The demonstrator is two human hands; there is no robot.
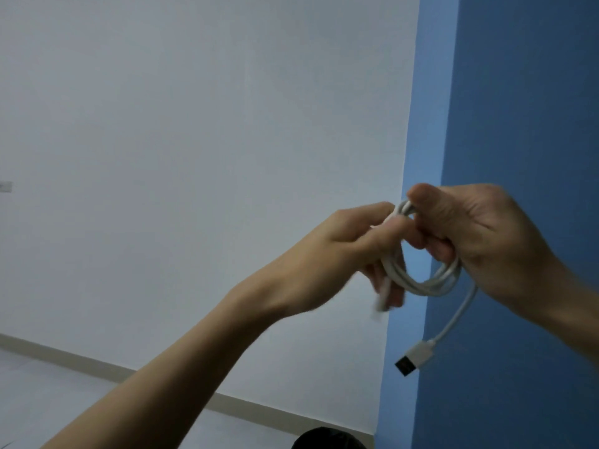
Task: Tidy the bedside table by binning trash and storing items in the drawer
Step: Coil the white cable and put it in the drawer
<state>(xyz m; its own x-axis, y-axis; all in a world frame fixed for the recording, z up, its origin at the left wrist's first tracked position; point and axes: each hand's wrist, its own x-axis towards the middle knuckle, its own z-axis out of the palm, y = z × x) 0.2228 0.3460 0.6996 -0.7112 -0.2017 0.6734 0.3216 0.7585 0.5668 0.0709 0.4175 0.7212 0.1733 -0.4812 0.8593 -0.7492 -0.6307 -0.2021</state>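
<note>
Closest in, 2 bare forearms reach up from the lower corners and meet in mid-air. The left hand (340,251) has its thumb and forefinger pinched on the top of the loop, with its lower fingers curled by the loop's left side. The right hand (479,231) grips the same bundle, its thumb pressed on top and its fingers curled through it. Between them hangs 1 white cable (431,283), wound into several turns, held well above the floor. From the coil's right side 1 loose tail drops below the right hand and ends in 1 white USB plug (409,359) with a dark metal tip, dangling free. A blurred white end shows by the left fingers; what it is cannot be told. Lower down, 1 dark rounded object (327,437) pokes in at the bottom edge. Beyond lie the pale floor (48,400), a beige skirting board (97,364), 1 white wall (194,124) bearing 1 small plate (5,187), and 1 blue wall (518,92).
</note>
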